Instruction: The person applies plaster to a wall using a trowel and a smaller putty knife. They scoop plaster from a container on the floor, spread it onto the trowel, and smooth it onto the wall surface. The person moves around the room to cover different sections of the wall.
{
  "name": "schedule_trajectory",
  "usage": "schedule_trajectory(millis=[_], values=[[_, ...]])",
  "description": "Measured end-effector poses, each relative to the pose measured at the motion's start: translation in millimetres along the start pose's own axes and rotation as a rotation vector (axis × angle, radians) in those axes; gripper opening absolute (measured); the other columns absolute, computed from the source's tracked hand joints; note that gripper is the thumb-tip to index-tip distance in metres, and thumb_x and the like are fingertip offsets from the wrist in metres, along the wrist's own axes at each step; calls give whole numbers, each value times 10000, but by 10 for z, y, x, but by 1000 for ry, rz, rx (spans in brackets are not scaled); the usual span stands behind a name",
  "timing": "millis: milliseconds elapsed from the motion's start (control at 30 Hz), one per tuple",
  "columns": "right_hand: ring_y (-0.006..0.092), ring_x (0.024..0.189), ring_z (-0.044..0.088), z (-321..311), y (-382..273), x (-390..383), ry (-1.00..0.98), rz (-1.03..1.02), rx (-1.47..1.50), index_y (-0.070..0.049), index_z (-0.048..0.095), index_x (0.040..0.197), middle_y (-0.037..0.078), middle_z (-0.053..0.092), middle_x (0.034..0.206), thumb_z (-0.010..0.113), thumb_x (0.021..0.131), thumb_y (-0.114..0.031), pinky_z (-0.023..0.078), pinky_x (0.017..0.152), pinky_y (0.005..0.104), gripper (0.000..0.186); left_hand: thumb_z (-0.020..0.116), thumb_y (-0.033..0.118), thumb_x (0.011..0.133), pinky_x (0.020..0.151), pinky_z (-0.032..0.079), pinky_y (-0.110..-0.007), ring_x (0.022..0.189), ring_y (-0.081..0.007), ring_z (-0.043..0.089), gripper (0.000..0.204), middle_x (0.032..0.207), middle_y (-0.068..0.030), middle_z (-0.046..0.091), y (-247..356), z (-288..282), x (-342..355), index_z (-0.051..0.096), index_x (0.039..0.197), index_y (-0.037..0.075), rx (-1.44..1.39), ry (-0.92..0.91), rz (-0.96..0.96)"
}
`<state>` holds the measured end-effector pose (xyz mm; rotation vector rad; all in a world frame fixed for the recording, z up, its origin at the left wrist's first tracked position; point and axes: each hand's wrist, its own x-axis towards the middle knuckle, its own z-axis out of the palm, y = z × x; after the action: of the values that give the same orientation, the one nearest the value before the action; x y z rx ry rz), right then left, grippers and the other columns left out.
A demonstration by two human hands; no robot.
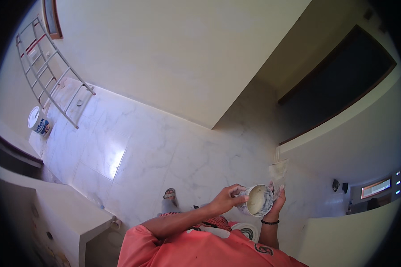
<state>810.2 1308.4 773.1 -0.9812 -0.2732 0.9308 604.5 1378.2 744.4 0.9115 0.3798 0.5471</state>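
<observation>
Tub (265,208) of pale paste (255,201), small and round, held up in front of the red shirt (187,245), a little right of the body's middle; mouth turned up toward the head, paste smeared round the inner wall. Left hand (227,200) comes across from the left and pinches the near-left rim, thumb and fingers closed on it; right hand (278,204) stands close against the tub's right side, fingers whitened, closed on a flat scraper (279,171); how much of the tub's weight it bears, cannot tell.

Key relation: tub lies between the hands, left hand on its rim, scraper just beyond its far-right edge; scraper's long axis runs from the right hand outward, away from the body, so its broad end points off from the mouth rather than into it; right hand is the nearer to the scraper, both hands about equally near the tub.

Around: pale marbled floor (151,142) below; sandalled foot (169,194) left of the tub; ladder (57,52) and white bucket (40,122) well apart, far left.
</observation>
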Motion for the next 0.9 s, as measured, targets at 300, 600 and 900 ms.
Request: schedule_trajectory(millis=[300, 600, 900], values=[[149, 675, 534, 394, 44, 783, 95, 8, 47, -64, 492, 1124, 50, 537, 777, 511, 906, -330, 474, 598, 286, 345, 628, 233, 895, 773, 486, -285, 878, -120, 574, 395, 1034, -74, 599, 360, -361, 731, 518, 1172, -26, 15, -22, -27], [120, 687, 541, 671, -53, 1967, -19, 48, -30, -9, 537, 1113, 58, 593, 863, 489, 919, -308, 494, 625, 259, 360, 624, 240, 897, 798, 479, -292, 916, -125, 566, 424, 1048, -82, 598, 722, -720, 1779, 501, 1197, -33, -20, 30, 12], [140, 680, 546, 844, -181, 2209, 138, -15, -42, -7, 499, 1128, 56, 559, 790, 480, 926, -337, 482, 616, 280, 387, 621, 235, 899, 805, 473, -294, 916, -121, 558, 431, 1040, -77, 598, 785, -896, 2271, 495, 1208, -37, 4, -80, -31]])
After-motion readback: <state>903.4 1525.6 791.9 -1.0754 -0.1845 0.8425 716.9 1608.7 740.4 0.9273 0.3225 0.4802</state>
